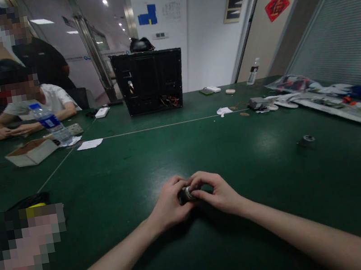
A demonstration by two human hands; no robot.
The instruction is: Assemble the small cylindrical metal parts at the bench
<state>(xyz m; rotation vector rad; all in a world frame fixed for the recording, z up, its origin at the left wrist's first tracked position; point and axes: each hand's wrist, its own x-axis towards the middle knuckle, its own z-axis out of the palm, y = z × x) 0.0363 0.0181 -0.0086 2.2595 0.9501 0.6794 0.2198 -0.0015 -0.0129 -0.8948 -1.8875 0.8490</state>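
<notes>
Just above the green table (156, 157), my two hands meet around a small dark cylindrical part with a silvery metal end (187, 193). My left hand (170, 202) is closed around its left side, thumb below and fingers above. With thumb and fingertips, my right hand (215, 191) pinches the silvery end. Fingers cover much of the part, so its exact kind does not show. Farther right on the table lies a small dark cylinder with a grey ring-like end (306, 140), apart from both hands.
A black computer case (151, 82) stands at the back. On the left are an open cardboard box (32, 152), a water bottle (51, 123) and a paper slip (90, 144). A cluttered white board (351, 110) lies at right. Two people are beyond the table's left side.
</notes>
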